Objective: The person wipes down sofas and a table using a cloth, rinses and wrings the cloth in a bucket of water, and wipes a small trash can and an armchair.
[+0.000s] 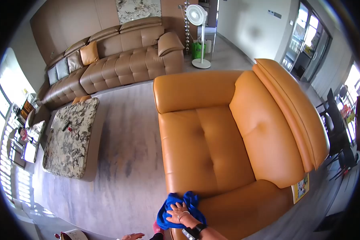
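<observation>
My right hand presses down on a bunched blue cloth, its fingers spread over the folds. Under the cloth is the front end of the near armrest of an orange leather armchair. A watch with a dark band is on my right wrist. At the bottom edge, my left hand shows only in part, its fingers stretched out with nothing seen in them. A pink sock shows between my hands.
A stone-topped coffee table stands left on the grey floor. A long brown sofa lines the back wall. Behind the armchair are a white fan and a green bag. Dark chairs stand at right; a round bin is lower left.
</observation>
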Demonstrator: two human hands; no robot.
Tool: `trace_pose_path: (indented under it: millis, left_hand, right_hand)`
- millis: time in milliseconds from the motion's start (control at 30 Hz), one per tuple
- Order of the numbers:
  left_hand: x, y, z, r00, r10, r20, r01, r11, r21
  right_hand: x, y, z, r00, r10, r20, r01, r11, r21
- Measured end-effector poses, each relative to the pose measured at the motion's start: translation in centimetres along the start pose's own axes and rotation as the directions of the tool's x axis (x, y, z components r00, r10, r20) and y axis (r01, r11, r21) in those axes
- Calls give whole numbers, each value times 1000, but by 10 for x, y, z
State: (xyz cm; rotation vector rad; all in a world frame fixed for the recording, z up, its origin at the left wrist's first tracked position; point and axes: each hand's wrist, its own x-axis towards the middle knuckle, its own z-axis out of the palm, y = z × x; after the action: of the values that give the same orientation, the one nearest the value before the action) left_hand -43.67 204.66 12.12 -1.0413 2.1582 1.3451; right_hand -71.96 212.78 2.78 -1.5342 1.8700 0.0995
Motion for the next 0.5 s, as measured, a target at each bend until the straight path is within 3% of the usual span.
trace_pose_path:
  millis: [67,133,167,233,267,300,333,367,400,433,467,500]
  left_hand:
    - [1,9,11,994,111,0,-111,994,14]
    - [1,19,22,994,98,39,-98,995,20]
    - [0,23,25,994,86,66,-88,996,23]
    - [1,31,29,992,64,110,-72,996,62]
    - [2,35,34,989,35,145,-48,995,87]
    - [6,35,39,988,33,154,-46,995,87]
    - [16,33,45,984,104,146,-126,981,146]
    - [27,29,49,974,172,147,-200,958,206]
    - [29,24,51,959,226,173,-266,926,266]
    - [22,42,51,957,93,275,-172,945,280]
    - [15,56,52,929,-42,369,-82,945,315]
    - [10,63,57,945,-12,328,-62,975,215]
  right_hand:
    - [-14,27,1,985,-9,-171,23,996,82]
    - [-39,72,-4,968,46,-248,-37,999,38]
    - [-63,93,-23,956,157,-248,-129,984,125]
    - [-115,179,-6,743,110,-660,61,971,230]
    - [-165,174,-60,742,597,-305,-226,651,724]
    - [-167,241,-30,729,674,-118,-602,714,356]
    - [-192,268,-38,753,601,-268,-582,799,153]
    - [-219,287,-42,723,450,-524,-664,661,-348]
    - [-231,305,-42,719,499,-484,-683,635,-361]
    - [-239,309,-48,683,529,-504,-694,686,-219]
    - [-244,312,-49,603,589,-538,-662,746,74]
    - [-243,308,-51,528,625,-575,-571,762,304]
